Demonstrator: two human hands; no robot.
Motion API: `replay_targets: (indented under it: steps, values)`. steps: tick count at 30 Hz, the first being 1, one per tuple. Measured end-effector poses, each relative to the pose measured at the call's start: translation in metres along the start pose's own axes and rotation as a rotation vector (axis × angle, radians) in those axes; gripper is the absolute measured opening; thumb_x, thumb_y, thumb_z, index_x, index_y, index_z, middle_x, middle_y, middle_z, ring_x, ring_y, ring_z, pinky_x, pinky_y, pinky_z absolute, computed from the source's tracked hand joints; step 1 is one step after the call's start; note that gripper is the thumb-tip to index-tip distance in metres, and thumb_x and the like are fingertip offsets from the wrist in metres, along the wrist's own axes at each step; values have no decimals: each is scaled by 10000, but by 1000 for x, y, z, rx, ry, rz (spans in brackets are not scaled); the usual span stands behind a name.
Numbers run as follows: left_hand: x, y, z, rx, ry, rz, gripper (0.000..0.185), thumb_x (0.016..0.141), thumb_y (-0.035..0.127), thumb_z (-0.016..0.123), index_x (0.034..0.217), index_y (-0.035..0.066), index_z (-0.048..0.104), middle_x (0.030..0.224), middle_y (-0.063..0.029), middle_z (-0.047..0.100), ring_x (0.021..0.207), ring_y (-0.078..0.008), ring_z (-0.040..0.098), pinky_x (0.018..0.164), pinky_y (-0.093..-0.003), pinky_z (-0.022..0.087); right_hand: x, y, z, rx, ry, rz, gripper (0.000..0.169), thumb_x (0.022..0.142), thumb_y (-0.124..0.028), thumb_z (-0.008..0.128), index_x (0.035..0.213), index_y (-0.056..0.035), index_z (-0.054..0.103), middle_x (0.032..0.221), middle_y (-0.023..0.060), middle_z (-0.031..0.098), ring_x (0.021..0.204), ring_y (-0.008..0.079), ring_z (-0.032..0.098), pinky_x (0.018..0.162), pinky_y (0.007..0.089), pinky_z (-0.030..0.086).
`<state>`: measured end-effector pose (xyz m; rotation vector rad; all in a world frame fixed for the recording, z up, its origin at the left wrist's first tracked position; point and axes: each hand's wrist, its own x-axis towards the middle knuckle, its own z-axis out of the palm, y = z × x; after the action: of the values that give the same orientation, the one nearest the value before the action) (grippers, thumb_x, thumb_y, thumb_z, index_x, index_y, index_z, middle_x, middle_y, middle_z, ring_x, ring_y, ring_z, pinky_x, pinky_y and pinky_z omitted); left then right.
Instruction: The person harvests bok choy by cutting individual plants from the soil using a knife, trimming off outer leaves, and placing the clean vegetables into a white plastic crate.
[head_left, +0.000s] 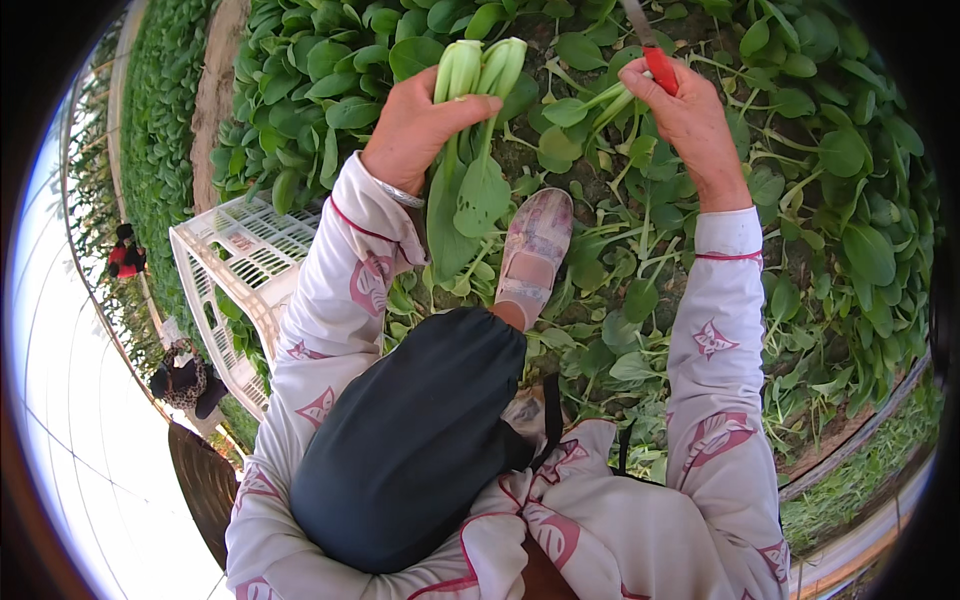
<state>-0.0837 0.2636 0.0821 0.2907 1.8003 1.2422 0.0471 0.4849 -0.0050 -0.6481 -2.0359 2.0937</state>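
My left hand (420, 127) grips a pair of trimmed bok choy heads (478, 69), pale stem ends up, thumb across them. Their leaves hang below my palm, and one leaf (482, 196) has small holes. My right hand (694, 131) is closed around the red handle (660, 71) of a knife, whose metal blade (639, 21) points away and runs out of the top of the view. The same hand also pinches a few leaf stalks (613, 101) between thumb and fingers. Both hands are apart, above the planted bed.
Dense leafy greens (315, 82) grow ahead, with cut leaves (630, 367) strewn on the soil. A white plastic crate (247, 255) stands to my left, holding greens. My shoe (536, 251) rests among the leaves. Two other people (126, 255) are farther off at the left.
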Motion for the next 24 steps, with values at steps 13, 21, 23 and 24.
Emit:
replay_targets:
  steps: [13, 21, 23, 24]
  values:
    - [42, -43, 19, -47, -261, 80, 422, 871, 100, 631, 1252, 0, 482, 1053, -125, 635, 903, -198, 652, 832, -338, 537, -10, 4, 60, 311, -37, 148, 304, 845, -240, 708, 1044, -29, 617, 764, -33, 599, 554, 14, 435, 454, 193, 318]
    - [47, -29, 12, 1063, -84, 191, 465, 751, 97, 707, 1136, 35, 454, 891, -173, 655, 819, -337, 648, 744, -404, 515, -7, 50, 40, -20, -156, 44, 255, 827, -161, 653, 1016, 5, 610, 724, 38, 564, 652, 131, 514, 613, 273, 433]
    - [51, -27, 14, 1287, -108, 265, 417, 727, 127, 728, 1020, 12, 455, 851, -200, 654, 809, -398, 633, 725, -455, 502, -5, 69, 44, -141, -142, -17, 246, 823, -151, 632, 1021, -7, 616, 723, 87, 572, 662, 179, 537, 638, 302, 450]
    - [53, -25, 14, 1369, -129, 209, 468, 723, 98, 721, 1115, 49, 471, 898, -172, 646, 849, -378, 630, 737, -462, 497, -4, 61, 47, -219, -123, 9, 222, 819, -148, 603, 1000, -20, 618, 739, 154, 596, 670, 256, 579, 653, 347, 462]
